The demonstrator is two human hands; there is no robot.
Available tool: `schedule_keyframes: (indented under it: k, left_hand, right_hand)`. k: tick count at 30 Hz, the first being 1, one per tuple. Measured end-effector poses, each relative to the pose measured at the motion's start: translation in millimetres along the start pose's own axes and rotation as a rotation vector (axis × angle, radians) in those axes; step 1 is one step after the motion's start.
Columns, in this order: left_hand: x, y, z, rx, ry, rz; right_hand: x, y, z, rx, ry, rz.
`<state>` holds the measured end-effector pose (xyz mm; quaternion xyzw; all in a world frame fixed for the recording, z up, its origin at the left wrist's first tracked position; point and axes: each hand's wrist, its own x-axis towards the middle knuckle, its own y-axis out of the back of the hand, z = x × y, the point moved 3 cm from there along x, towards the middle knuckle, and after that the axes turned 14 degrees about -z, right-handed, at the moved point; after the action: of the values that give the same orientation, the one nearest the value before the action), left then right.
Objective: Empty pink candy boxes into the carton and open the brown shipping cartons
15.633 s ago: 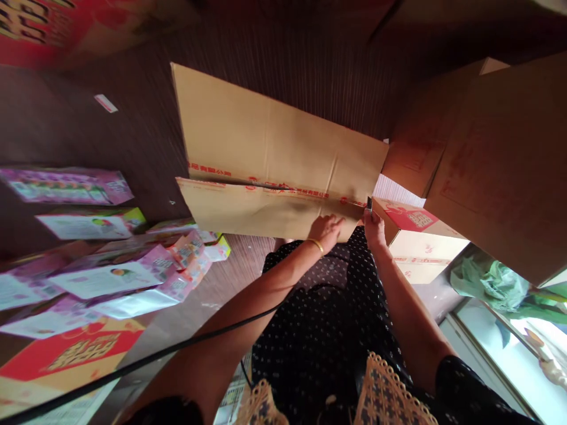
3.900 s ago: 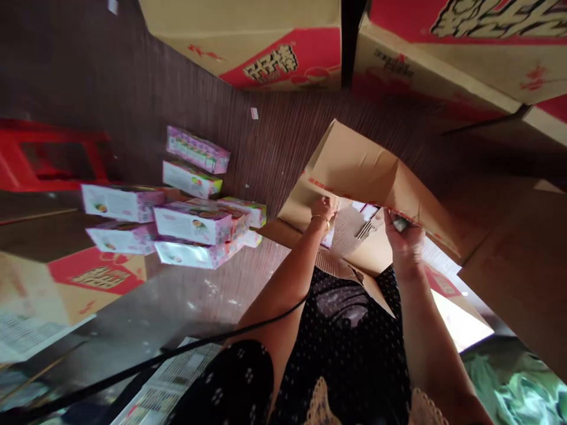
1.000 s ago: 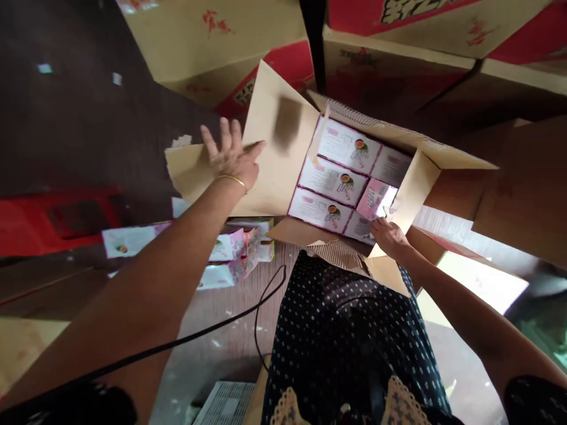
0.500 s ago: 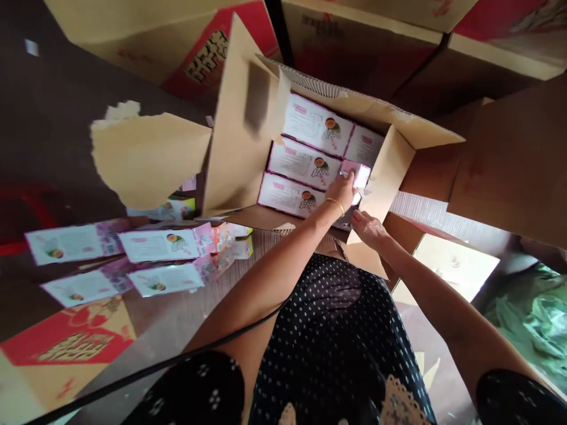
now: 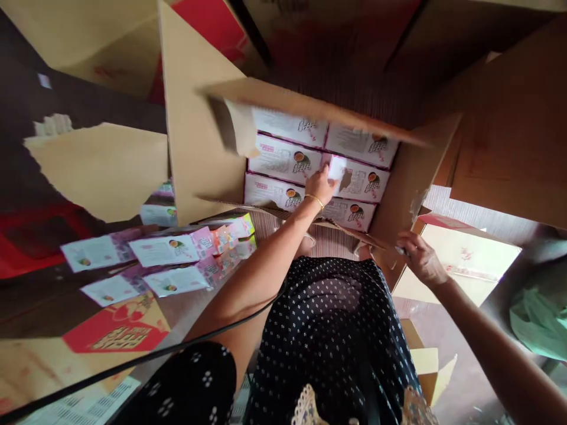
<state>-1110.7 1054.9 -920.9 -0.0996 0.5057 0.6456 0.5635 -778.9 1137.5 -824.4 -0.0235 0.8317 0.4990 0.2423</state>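
Observation:
An open cardboard carton stands before me, packed with rows of white boxes with purple edges and a fruit picture. My left hand, wearing a thin bangle, is inside the carton over the middle row. It is closed on a small pink-and-white box, which sits on top of the packed boxes. Outside the carton's front right corner is my right hand, its fingers pinched together. Something small and pale shows at its fingertips, too blurred to name.
More white boxes lie in rows at left, beside a red plastic stool. A torn flap sticks out leftward. Other cartons stand at right and behind. A green plastic bag lies far right, and a black cord crosses low.
The carton's right wall has swung outward, uncovering more white boxes in the right column. My right hand has moved right, away from my left. The small box has shifted left with my left hand.

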Motion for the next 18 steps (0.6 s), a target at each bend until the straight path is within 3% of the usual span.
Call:
schedule_keyframes:
  k: [6,9,12,14,18]
  left_hand:
    - [12,5.3,-3,0.049,0.085,-0.044]
    - [8,7.1,1,0.110,0.076,-0.067]
    - [1,3.6,3,0.109,0.051,-0.062]
    - [7,-0.8,-1,0.077,0.049,-0.100]
    - [46,-6.4,-10,0.047,0.071,-0.233]
  right_hand:
    - [6,-23,-22,0.025,-0.054,0.326]
    - [5,-23,-27,-0.004,-0.208,0.460]
    - [1,-25,-23,0.119,-0.403,0.611]
    - [4,-30,-20,0.260,-0.552,0.592]
    - [16,-32,-23,0.418,-0.853,0.358]
